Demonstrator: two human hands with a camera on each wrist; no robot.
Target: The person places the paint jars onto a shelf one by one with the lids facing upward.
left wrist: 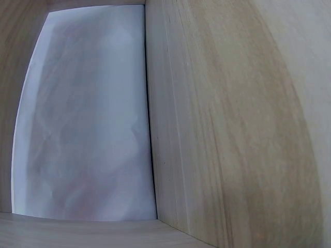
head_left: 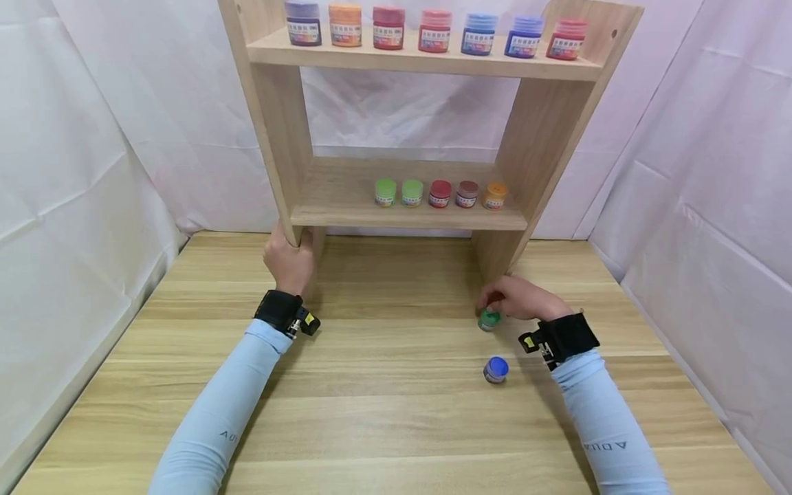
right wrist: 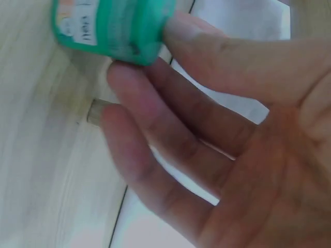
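My left hand (head_left: 289, 261) grips the lower front edge of the left side panel of a wooden shelf (head_left: 408, 218), with the panel between thumb and fingers. That hand is out of sight in the left wrist view, where only the wood panel (left wrist: 227, 124) and white cloth show. Beside the foot of the right panel, my right hand (head_left: 522, 297) pinches a small green paint jar (head_left: 489, 320) between thumb and fingertips. The right wrist view has the green jar (right wrist: 114, 28) at its top, partly cut off. Nearer the front, a blue-lidded paint jar (head_left: 496, 370) stands on the table.
Several paint jars line the upper board, among them an orange jar (head_left: 345, 26). The middle board bears a shorter row, including a dark red jar (head_left: 440, 194). White cloth (head_left: 74, 124) hangs around the wooden table (head_left: 371, 433).
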